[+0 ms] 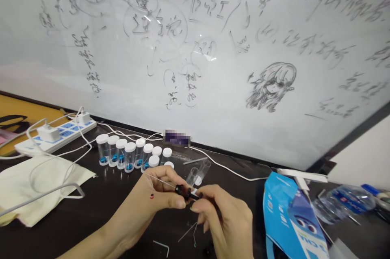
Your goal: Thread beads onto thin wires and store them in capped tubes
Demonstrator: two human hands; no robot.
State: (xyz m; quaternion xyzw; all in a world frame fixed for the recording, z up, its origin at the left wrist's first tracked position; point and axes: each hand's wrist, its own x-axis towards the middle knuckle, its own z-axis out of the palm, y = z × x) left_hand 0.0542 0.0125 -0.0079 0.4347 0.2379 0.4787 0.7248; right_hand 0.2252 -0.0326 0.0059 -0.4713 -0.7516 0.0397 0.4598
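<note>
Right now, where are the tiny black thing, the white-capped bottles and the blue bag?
tiny black thing (180, 189): head view, its dark middle
white-capped bottles (130, 147): head view, one middle cap
blue bag (283, 210): head view, printed front

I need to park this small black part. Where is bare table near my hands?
Bare dark table lies between the cream cloth and the left hand, in front of the vial row. It is crowded by the blue packet and water bottle.

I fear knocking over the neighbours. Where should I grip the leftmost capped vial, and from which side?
Probably by the white cap, from above: the leftmost vial stands upright, close beside the next in the row, so its top is freest.
</note>
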